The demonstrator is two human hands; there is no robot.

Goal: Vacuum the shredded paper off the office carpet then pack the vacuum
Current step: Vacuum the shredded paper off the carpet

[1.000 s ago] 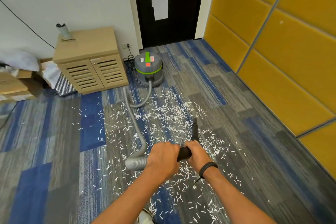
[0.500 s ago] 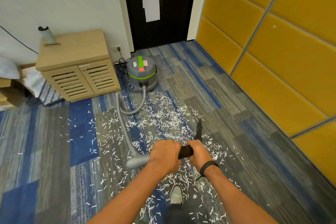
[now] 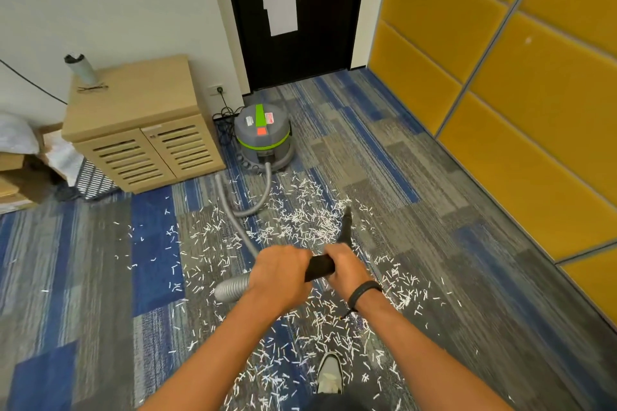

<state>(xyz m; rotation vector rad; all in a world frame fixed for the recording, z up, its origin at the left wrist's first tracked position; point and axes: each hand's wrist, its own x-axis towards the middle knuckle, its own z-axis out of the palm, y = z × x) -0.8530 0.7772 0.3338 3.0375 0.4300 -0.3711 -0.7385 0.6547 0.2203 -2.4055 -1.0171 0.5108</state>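
Shreds of white paper [image 3: 320, 337] lay thick on the blue-and-grey striped carpet [image 3: 100, 277] around the person's grey shoe [image 3: 330, 374] at the near edge, and these seemed easiest to miss or tread into the pile, since the nozzle pointed away from them. Just beyond, the left hand [image 3: 278, 272] was wrapped round the joint where the ribbed grey hose [image 3: 232, 287] met the black handle tube [image 3: 320, 267], and the right hand [image 3: 345, 265], a black band on its wrist, was clamped on the same tube just ahead of it, so both held the wand together. The black tapered nozzle [image 3: 345, 227] sat low among the densest scatter, though whether its tip touched the carpet could not be told. From there the hose looped back across the littered patch; dragging it would likely sweep shreds outward onto clean tiles, and a hard pull might tip or tug the grey canister vacuum with the green band [image 3: 263, 140] standing near the far wall, its cable running to the socket. Its drum was shut, so how much paper it held could not be seen. Left of it, the slatted light-wood cabinet [image 3: 140, 130] had both doors closed, contents hidden, with a small grey cylinder [image 3: 81, 68] on its top's far-left corner.
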